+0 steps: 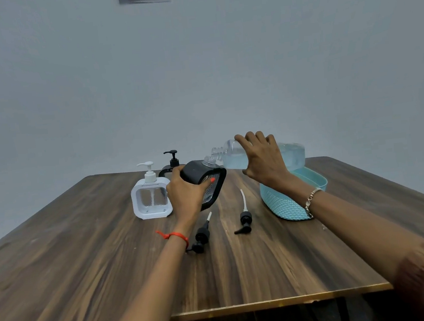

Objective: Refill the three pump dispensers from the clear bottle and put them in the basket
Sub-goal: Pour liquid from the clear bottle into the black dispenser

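Black dispenser point(199, 174) in the left hand point(187, 195), white dispenser point(151, 199) to its left; clear bottle point(233, 158) in the right hand point(264, 158), pale-blue woven-pattern basket point(281, 205) beneath; streaky brown wood-grain counter point(86, 265).

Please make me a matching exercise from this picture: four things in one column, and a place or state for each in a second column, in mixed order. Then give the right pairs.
Things:
1. white dispenser
2. clear bottle
3. basket
4. open black dispenser

States:
a. tilted, in the left hand
b. upright, pump on
c. tilted, in the right hand
d. on the table, far right

Pairs: 1-b, 2-c, 3-d, 4-a
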{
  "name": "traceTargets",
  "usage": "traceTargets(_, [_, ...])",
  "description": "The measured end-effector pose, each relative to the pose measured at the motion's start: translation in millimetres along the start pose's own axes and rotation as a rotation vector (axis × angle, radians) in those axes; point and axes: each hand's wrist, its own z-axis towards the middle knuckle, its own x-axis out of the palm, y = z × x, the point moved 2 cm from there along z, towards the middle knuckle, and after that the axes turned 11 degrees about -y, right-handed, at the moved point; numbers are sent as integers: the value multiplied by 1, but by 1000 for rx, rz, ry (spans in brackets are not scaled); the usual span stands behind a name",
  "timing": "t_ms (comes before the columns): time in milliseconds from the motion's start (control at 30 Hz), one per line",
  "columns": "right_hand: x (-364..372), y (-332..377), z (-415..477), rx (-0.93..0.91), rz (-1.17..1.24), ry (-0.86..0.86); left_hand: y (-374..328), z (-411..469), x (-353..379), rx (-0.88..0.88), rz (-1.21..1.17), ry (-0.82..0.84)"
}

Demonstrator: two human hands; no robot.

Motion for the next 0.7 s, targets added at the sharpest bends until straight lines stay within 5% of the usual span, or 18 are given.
traceTargets(700, [-1, 5, 0, -13, -14, 12, 0, -2, -6, -18, -36, 7])
